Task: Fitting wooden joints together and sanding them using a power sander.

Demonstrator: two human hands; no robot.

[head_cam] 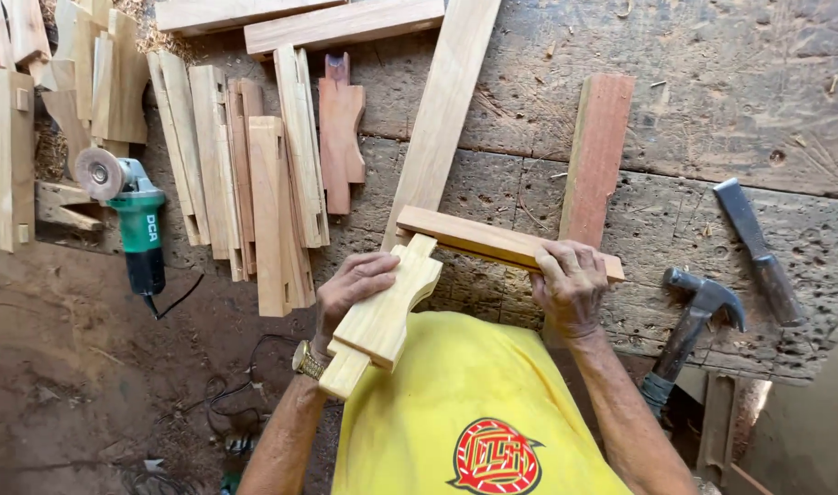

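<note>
My left hand (350,289) grips a pale shaped wooden piece (382,316) with notched sides, its far end butted against a horizontal light wood rail (492,240). My right hand (570,284) presses down on that rail near its right end. The rail lies across a long pale plank (442,115) and a reddish plank (595,156), all on a worn wooden workbench (712,101). A gold wristwatch (307,359) shows on my left wrist.
A claw hammer (694,321) and a chisel (758,247) lie right of my right hand. Several cut wood slats (245,174) lie at the left, beside a green angle grinder (135,220) with its cord. More wood offcuts (34,92) are stacked far left.
</note>
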